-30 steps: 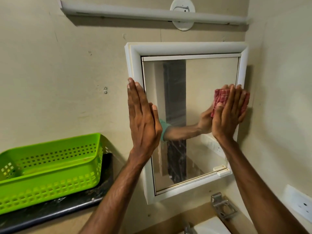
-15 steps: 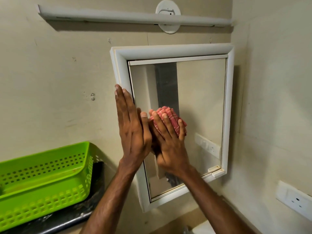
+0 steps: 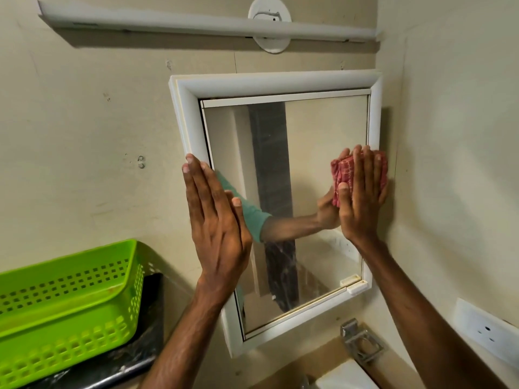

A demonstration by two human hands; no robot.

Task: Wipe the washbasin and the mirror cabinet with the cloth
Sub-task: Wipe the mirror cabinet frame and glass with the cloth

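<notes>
A white-framed mirror cabinet (image 3: 275, 85) hangs on the beige wall. My right hand (image 3: 362, 197) presses a bunched red cloth (image 3: 341, 175) flat against the right edge of the mirror glass, about halfway up. My left hand (image 3: 216, 220) lies flat, fingers straight and together, against the cabinet's left frame and holds nothing. The mirror reflects my right arm and a teal sleeve. A corner of the white washbasin (image 3: 345, 377) shows at the bottom edge, with part of a tap beside it.
A green perforated plastic basket (image 3: 64, 299) sits on a dark shelf (image 3: 134, 357) at the lower left. A metal bracket (image 3: 359, 343) is fixed below the cabinet. A white wall socket (image 3: 486, 329) is on the right wall. A tube light (image 3: 196, 23) runs above.
My right hand has swept the cloth across the glass from beside my left hand to the mirror's right edge and slightly up. My left hand stays on the left frame.
</notes>
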